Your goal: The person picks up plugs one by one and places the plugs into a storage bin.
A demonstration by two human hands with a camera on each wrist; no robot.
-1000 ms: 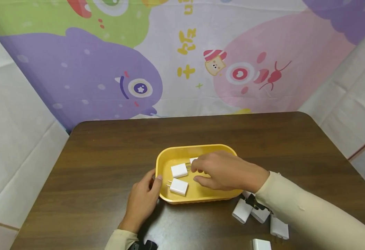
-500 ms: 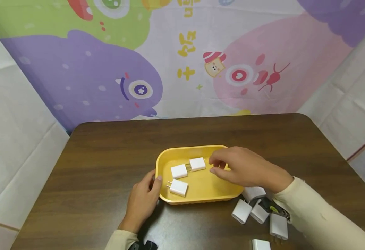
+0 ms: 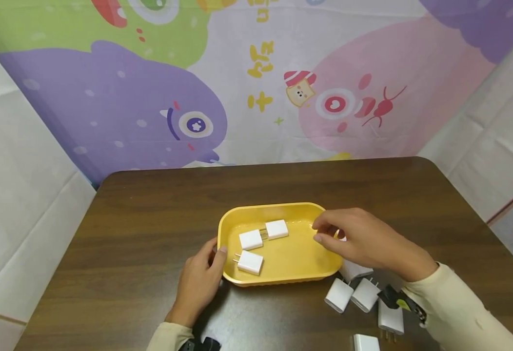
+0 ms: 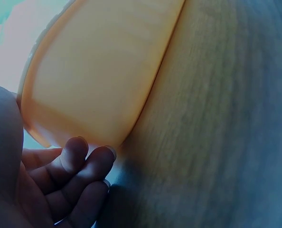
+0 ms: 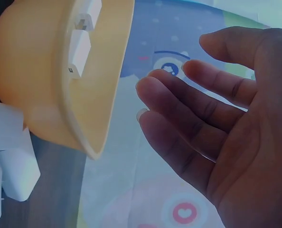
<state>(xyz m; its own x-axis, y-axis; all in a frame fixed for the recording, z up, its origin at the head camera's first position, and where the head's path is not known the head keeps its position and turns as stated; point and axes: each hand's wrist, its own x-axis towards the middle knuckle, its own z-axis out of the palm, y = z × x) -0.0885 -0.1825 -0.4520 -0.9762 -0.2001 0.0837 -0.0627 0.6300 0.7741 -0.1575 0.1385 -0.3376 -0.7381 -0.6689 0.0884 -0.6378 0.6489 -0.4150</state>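
A yellow tray [image 3: 291,258] stands on the table with three white chargers in its left half, one [image 3: 250,263] nearest the front. My left hand [image 3: 200,282] grips the tray's left end, thumb on the rim; in the left wrist view its fingers [image 4: 74,154] lie against the outer wall. Above the tray's right end hovers my right hand [image 3: 364,239], fingers loosely bent and holding nothing. The right wrist view shows this right hand [image 5: 217,109] apart from the tray wall [image 5: 32,71].
Several white chargers lie on the table [image 3: 120,253] right of the tray, one [image 3: 339,295] near its front right corner and another [image 3: 366,342] at the picture's bottom edge. A cartoon cloth [image 3: 239,87] hangs behind the table.
My right hand has moved right, from over the chargers in the tray to its right end, uncovering the third charger. My left hand has kept its place on the tray.
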